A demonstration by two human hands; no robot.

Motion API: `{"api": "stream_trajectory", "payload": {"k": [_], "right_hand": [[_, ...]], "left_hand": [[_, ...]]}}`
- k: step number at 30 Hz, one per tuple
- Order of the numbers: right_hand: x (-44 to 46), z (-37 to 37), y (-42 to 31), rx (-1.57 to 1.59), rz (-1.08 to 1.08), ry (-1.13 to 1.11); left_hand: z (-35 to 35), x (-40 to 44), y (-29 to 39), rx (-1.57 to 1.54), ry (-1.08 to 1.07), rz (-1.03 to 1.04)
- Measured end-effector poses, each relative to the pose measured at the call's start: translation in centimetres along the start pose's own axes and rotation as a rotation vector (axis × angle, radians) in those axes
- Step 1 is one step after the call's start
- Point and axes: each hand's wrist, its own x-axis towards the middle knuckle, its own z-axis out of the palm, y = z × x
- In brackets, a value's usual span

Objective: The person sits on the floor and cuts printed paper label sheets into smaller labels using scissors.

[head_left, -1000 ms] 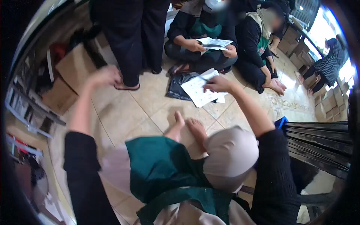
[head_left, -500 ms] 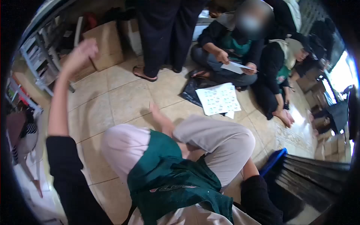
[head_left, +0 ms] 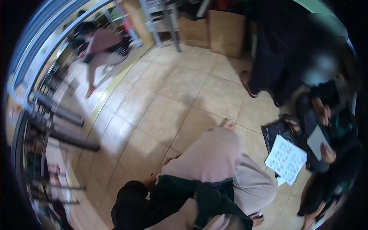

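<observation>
My left hand (head_left: 151,181) is low beside my body, close to the floor. Only a bit of skin shows past the black sleeve (head_left: 129,201); the pink headscarf (head_left: 207,155) and green apron (head_left: 174,189) cover the fingers. By my bent knee in beige trousers (head_left: 253,188), my right hand (head_left: 258,220) rests low with its fingers curled. A small whitish bit shows at those fingers, too small to name. My bare foot (head_left: 230,125) sticks out beyond the headscarf on the tiled floor (head_left: 168,103).
Printed sheets (head_left: 285,159) lie on a black plastic bag (head_left: 274,132) at right. There a seated person holds a white sheet (head_left: 317,142). Another person stands in dark trousers (head_left: 270,57). Cardboard boxes (head_left: 227,33) stand behind; metal legs (head_left: 69,130) jut in at left.
My view has swung left, so the sheets and people appear farther right. My left arm, raised and outstretched before, is now down beside my body.
</observation>
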Motion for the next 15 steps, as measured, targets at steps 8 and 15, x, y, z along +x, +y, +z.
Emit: {"api": "stream_trajectory", "payload": {"k": [8,15], "right_hand": [[0.4,-0.2,-3.6,0.161,-0.332,-0.146],[1.5,-1.0,-3.8,0.214,-0.355,-0.246]], "left_hand": [[6.0,-3.0,-0.8,-0.293,0.063,-0.055],[20.2,11.7,12.9,-0.737,-0.295,0.046]]}}
